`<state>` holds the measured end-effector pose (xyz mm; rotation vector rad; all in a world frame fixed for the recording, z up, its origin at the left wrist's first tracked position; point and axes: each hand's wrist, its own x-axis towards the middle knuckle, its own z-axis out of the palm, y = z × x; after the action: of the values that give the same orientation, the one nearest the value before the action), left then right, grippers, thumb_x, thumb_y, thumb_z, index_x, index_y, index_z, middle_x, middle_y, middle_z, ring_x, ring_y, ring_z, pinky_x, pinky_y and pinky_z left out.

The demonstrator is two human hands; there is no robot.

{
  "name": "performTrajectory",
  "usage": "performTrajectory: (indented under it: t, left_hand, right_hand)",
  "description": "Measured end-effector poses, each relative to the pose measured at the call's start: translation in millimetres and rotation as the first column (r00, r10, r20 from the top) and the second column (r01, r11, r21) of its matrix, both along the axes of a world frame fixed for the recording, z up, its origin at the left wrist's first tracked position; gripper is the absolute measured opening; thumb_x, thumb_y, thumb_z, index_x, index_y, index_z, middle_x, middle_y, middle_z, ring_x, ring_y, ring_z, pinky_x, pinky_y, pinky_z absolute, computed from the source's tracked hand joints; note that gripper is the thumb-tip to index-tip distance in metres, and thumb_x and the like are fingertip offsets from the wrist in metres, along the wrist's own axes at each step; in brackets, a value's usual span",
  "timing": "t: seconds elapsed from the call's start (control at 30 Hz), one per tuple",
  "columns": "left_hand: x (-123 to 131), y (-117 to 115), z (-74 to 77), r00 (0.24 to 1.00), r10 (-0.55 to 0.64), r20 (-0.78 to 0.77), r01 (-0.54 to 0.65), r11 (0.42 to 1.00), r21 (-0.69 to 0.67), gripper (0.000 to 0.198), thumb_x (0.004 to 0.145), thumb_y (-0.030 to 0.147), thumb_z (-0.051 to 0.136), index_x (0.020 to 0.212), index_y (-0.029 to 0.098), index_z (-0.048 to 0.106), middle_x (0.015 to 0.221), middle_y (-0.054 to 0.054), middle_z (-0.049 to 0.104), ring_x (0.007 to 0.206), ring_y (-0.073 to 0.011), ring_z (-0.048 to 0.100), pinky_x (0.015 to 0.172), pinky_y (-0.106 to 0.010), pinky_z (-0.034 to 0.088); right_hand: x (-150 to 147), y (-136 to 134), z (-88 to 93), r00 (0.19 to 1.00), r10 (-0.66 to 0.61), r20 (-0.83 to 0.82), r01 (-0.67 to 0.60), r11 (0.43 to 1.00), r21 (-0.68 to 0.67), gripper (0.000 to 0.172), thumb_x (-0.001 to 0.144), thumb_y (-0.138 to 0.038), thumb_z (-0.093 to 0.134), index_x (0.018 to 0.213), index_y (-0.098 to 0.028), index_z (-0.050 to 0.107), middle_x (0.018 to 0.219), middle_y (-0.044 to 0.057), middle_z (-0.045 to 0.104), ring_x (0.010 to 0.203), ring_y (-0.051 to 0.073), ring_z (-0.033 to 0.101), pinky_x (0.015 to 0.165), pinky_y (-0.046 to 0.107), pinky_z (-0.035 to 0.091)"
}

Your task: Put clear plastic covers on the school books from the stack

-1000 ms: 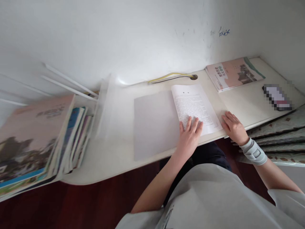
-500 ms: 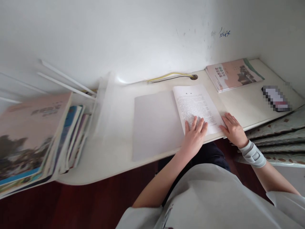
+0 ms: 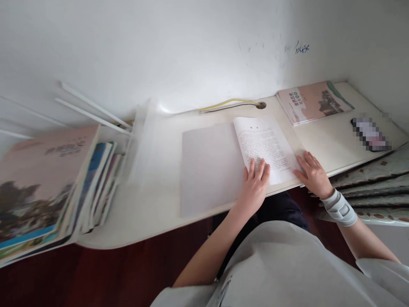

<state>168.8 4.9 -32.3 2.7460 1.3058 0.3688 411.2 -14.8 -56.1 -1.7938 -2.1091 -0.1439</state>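
Note:
An open book [image 3: 268,138] lies on the white desk, its right page printed with text and its left page [image 3: 211,166] blank and greyish. My left hand [image 3: 255,185] rests with spread fingers on the lower left of the printed page, near the fold. At the page's lower right edge lies my right hand [image 3: 312,172], fingers stretched out and touching the edge or the desk beside it. A grey brace [image 3: 340,207] wraps my right wrist. Neither hand grips anything.
A pink textbook [image 3: 316,102] lies at the back right of the desk [image 3: 153,204], with a blurred-out phone [image 3: 370,133] in front of it. Several books [image 3: 47,179] stand at the left. A yellow cable [image 3: 230,102] runs into a desk hole. A patterned curtain [image 3: 377,179] hangs right.
My left hand has slid a little to the left across the printed page, towards the fold. My right hand stays in place. The whole view has shifted slightly.

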Motion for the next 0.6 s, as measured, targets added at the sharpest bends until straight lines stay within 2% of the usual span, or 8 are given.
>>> performTrajectory:
  t: [0.1, 0.2, 0.43, 0.6]
  left_hand:
    - [2.3, 2.7, 7.8, 0.998, -0.028, -0.054, 0.028, 1.000, -0.006, 0.053, 0.086, -0.002, 0.027, 0.135, 0.010, 0.040, 0.144, -0.018, 0.039, 0.140, -0.0354, 0.010, 0.105, -0.062, 0.030]
    - [7.0, 4.0, 13.1, 0.996, -0.016, -0.091, 0.015, 1.000, -0.008, 0.053, 0.085, -0.002, 0.028, 0.135, 0.010, 0.042, 0.144, -0.016, 0.040, 0.139, -0.0356, 0.017, 0.105, -0.062, 0.031]
    - [14.4, 0.4, 14.4, 0.988, -0.064, -0.143, 0.065, 0.998, 0.000, 0.047, 0.088, 0.002, 0.030, 0.132, 0.009, 0.045, 0.144, -0.017, 0.039, 0.138, -0.0365, 0.021, 0.104, -0.062, 0.031]
    - [18.9, 1.5, 16.6, 0.989, -0.055, -0.136, 0.055, 0.998, -0.007, 0.048, 0.087, 0.002, 0.032, 0.132, 0.011, 0.045, 0.144, -0.017, 0.039, 0.138, -0.0361, 0.022, 0.103, -0.064, 0.031]
  right_hand:
    - [0.9, -0.1, -0.4, 1.000, 0.005, -0.013, -0.004, 1.000, 0.012, 0.052, 0.091, -0.046, 0.040, 0.130, -0.013, 0.050, 0.139, 0.020, 0.044, 0.131, 0.033, 0.038, 0.102, 0.051, 0.039]
    - [0.5, 0.0, -0.4, 1.000, 0.005, -0.007, -0.005, 1.000, 0.024, 0.052, 0.091, -0.045, 0.040, 0.128, -0.010, 0.052, 0.138, 0.022, 0.045, 0.131, 0.033, 0.038, 0.102, 0.050, 0.039]
    - [-0.3, 0.2, -0.3, 1.000, 0.003, 0.001, -0.003, 0.999, 0.036, 0.052, 0.091, -0.044, 0.041, 0.130, -0.010, 0.050, 0.137, 0.022, 0.045, 0.130, 0.033, 0.039, 0.101, 0.051, 0.040]
    - [-2.0, 0.1, -0.6, 1.000, -0.015, 0.026, 0.015, 1.000, 0.023, 0.057, 0.092, -0.046, 0.039, 0.134, -0.008, 0.045, 0.138, 0.024, 0.044, 0.131, 0.033, 0.038, 0.101, 0.050, 0.039]
